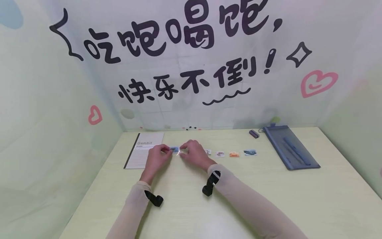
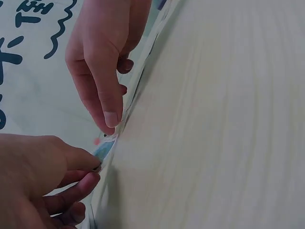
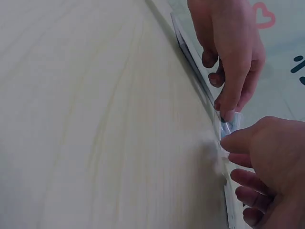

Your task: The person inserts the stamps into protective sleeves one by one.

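A small blue picture card (image 1: 174, 150) with a shiny clear edge is held between my two hands, just above the table. My left hand (image 1: 156, 161) pinches its left end between thumb and forefinger. From the other side, my right hand (image 1: 195, 155) pinches the right end, where a thin bright strip catches the light. In the right wrist view the card (image 3: 231, 125) looks glossy and see-through at its border. Most of it hides behind the fingertips in the left wrist view, where only a blue patch (image 2: 103, 150) shows.
Right of my hands lie several small picture cards in a row, among them an orange one (image 1: 234, 154) and a dark blue one (image 1: 250, 152). A notebook (image 1: 140, 156) lies left. Farther right are a purple eraser-like block (image 1: 254, 133) and a blue mesh zip pouch (image 1: 280, 142) containing a pen.
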The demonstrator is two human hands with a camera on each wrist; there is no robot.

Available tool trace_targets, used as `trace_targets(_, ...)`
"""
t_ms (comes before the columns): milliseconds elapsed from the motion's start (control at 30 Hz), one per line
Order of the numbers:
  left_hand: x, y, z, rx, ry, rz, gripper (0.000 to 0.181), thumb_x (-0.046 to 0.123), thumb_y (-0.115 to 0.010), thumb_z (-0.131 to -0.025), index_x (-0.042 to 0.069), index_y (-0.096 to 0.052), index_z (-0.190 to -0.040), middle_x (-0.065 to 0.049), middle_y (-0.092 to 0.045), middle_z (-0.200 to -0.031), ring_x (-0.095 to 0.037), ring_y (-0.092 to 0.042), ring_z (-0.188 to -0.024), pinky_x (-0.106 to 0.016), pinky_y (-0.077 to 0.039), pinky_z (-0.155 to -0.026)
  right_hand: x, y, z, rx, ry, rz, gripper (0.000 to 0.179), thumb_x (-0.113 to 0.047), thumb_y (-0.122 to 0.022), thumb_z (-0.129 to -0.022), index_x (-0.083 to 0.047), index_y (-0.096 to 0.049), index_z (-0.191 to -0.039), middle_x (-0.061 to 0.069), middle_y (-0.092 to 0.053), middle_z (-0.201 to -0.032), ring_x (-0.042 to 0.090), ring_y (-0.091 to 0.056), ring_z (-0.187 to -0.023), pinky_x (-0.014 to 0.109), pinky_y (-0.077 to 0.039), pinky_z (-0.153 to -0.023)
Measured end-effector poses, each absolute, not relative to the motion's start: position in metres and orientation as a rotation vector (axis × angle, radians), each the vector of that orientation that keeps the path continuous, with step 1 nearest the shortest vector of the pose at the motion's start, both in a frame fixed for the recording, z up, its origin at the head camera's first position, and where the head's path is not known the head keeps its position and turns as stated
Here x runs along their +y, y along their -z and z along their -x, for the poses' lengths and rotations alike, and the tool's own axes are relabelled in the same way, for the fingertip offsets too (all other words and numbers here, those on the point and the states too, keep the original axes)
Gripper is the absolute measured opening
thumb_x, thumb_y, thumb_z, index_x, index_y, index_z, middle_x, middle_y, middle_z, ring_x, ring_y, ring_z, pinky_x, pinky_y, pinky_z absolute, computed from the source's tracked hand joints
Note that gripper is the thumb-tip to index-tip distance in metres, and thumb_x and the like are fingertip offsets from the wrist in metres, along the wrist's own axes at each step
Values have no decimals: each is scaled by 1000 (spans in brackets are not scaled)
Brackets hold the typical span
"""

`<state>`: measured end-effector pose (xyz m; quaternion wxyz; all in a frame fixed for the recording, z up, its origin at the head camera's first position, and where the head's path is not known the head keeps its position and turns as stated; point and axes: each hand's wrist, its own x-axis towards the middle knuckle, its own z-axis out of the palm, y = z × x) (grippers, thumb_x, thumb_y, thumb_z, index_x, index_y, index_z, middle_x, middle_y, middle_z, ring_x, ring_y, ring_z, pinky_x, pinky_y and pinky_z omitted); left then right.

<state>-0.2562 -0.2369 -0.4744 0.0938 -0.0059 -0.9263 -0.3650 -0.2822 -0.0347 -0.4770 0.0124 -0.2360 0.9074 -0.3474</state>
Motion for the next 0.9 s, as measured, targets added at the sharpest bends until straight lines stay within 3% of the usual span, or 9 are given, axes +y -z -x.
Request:
trace_targets(233,-235,477,256,-2804,963,35,32,7,-81,-92,5,-77,-124,-8,-77,-92,-21,-58,-77,-34,-44,-75,-35,477,282,2985,833,837,23,-26,-80,-100,-13,-83,-119,8,-74,-134,30,-62,-123,48,-49,-104)
trace_targets(433,-236,475,257,-2844,942,20,25,10,-82,-93,6,-81,-118,-8,-77,-96,-20,-56,-77,-33,-41,-70,-35,473,280,3000,790,841,22,-26,-82,-99,-14,-84,-117,5,-78,-131,26,-62,-115,43,-47,-97)
trace_targets(733,-235,475,257,-2845,957,-10,29,11,-80,-93,0,-78,-120,-9,-76,-97,-24,-63,-88,-41,-50,-87,-34,469,277,2969,833,814,22,-24,-82,-98,-12,-83,-117,6,-80,-126,26,-62,-110,42,-46,-97)
trace_targets(900,-234,475,257,-2820,998,15,25,5,-74,-93,-1,-79,-116,-11,-77,-97,-24,-64,-90,-41,-50,-88,-34,470,277,2972,831,806,24,-23,-82,-98,-12,-82,-119,6,-80,-125,25,-62,-107,42,-46,-96)
